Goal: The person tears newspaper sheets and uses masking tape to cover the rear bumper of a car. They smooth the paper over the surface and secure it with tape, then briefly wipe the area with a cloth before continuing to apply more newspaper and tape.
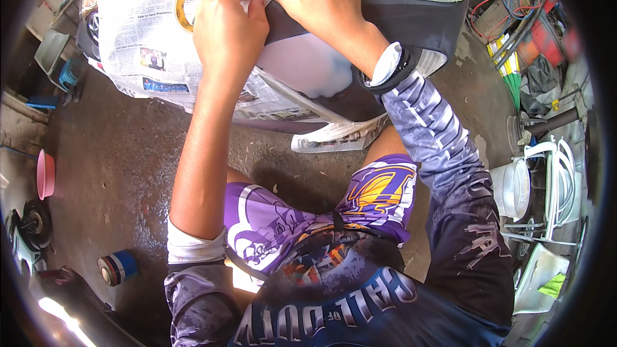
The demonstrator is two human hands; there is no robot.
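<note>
Sheets of thin, black-and-white printed newspaper (pixel 157 35) are spread over a smooth, dark grey curved panel (pixel 411 26), covering its left end and far edge. Near the far edge, a tan and yellow ring-shaped tape roll (pixel 182 8) is partly hidden behind the bare left hand (pixel 230 31). The left fingers are bent, with thumb and forefinger close together; whether they are clamped on the tape or the paper cannot be told. The right hand (pixel 324 0) is placed just beside it, a gap left between its thumb and forefinger.

The newspaper is judged light, soft and easily torn, best held by its edges with gentle tension. The tape roll is likely light and fairly stiff, best gripped by its rim, its adhesive kept off the paper.

Creases are seen in the paper, and a loose, crumpled flap is hung at the near edge. A pale, smooth, cloudy-edged patch (pixel 308 67) is shown at the panel's middle, above a rough, stained concrete floor (pixel 116 154).
</note>
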